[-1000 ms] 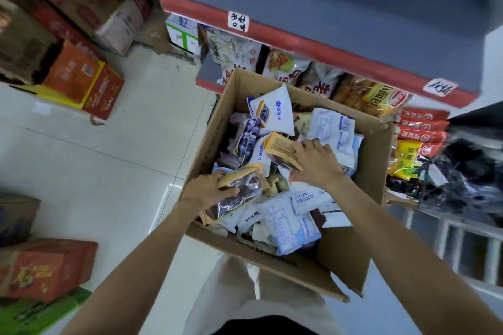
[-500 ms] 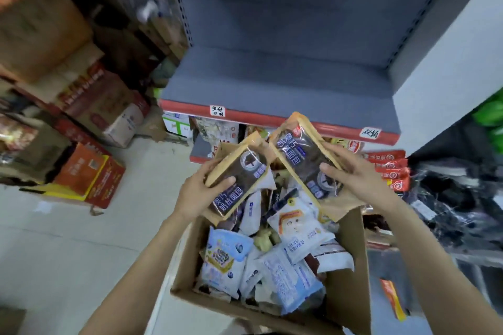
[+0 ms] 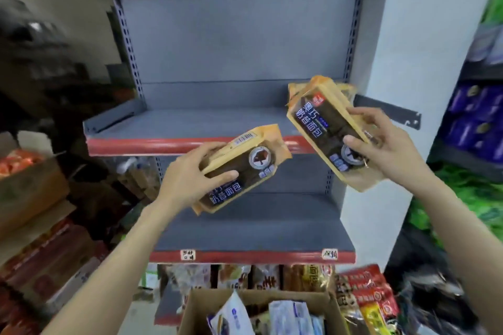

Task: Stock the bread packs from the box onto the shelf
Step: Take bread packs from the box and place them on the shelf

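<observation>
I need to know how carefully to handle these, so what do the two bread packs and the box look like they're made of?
Bread pack in left hand and bread pack in right hand: probably thin plastic film, glossy, crinkled sealed edges. Box: brown cardboard, matte, with a raw cut rim.

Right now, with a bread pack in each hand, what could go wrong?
The right hand holds its bread pack tilted, gripped only at the lower end, so it might slip. The left hand grips the other pack in front of the upper shelf's red edge; it could bump it. A dropped pack might miss the box.
</observation>
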`<state>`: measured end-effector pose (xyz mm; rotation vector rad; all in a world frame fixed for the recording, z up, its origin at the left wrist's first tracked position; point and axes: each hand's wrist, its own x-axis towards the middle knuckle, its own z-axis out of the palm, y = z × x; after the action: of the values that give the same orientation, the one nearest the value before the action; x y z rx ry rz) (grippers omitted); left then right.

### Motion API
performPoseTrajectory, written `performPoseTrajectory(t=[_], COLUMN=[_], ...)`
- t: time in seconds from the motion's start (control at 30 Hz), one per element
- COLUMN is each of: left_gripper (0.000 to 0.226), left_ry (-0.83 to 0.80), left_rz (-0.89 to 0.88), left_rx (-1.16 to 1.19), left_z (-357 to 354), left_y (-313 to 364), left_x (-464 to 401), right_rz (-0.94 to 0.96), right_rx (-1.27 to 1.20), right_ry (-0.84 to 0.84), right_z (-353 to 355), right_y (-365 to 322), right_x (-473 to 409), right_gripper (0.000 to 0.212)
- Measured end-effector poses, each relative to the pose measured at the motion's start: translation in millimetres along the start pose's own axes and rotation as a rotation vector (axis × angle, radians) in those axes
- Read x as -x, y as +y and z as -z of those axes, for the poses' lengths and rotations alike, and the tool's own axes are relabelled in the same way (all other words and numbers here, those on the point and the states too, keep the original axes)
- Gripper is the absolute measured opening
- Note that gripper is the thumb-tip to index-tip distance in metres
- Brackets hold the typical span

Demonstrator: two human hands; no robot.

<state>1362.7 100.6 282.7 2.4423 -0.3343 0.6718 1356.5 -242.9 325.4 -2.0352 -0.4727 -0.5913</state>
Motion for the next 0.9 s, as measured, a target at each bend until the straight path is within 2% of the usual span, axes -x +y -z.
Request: performPoseTrajectory(t=[0.23, 0.33, 0.43, 0.53, 0.63, 0.77, 0.83, 0.9], left_gripper=[0.058, 0.056, 0.057, 0.061, 0.069, 0.065, 0.053, 0.044], left_ry=[0.035, 0.014, -0.065, -0.191, -0.222, -0.176, -0.16, -0.131], left_rz=[-0.23, -0.217, -0.188, -0.23, -0.321, -0.304, -0.255, -0.149], left_rx=[-0.237, -0.252, -0.281, -0.35, -0.484, -0.513, -0.381, -0.1], left_z=[11, 0, -26, -62, -99, -134, -137, -131], left_y=[47, 53, 58, 68, 83, 93, 89, 80], left_x=[-96, -145, -189, -223, -245, -262, -266, -267], right_rz=[0.108, 0.113, 0.083, 0.045, 0.091, 0.186, 0.261, 0.313], right_rx=[0.314, 0.41, 0.353, 0.135, 0.091, 0.157, 0.214, 0.388], right_ry=[0.109, 0.165, 0.249, 0.274, 0.212, 0.149, 0.051, -0.118], right_z=[34, 40, 46, 55, 65, 73, 75, 75], right_y=[8, 20, 35, 49, 65, 81, 86, 92], right_x=[-75, -97, -109, -113, -118, -131, -139, -148], right_gripper=[0.044, 0.046, 0.043, 0.042, 0.044, 0.047, 0.047, 0.047])
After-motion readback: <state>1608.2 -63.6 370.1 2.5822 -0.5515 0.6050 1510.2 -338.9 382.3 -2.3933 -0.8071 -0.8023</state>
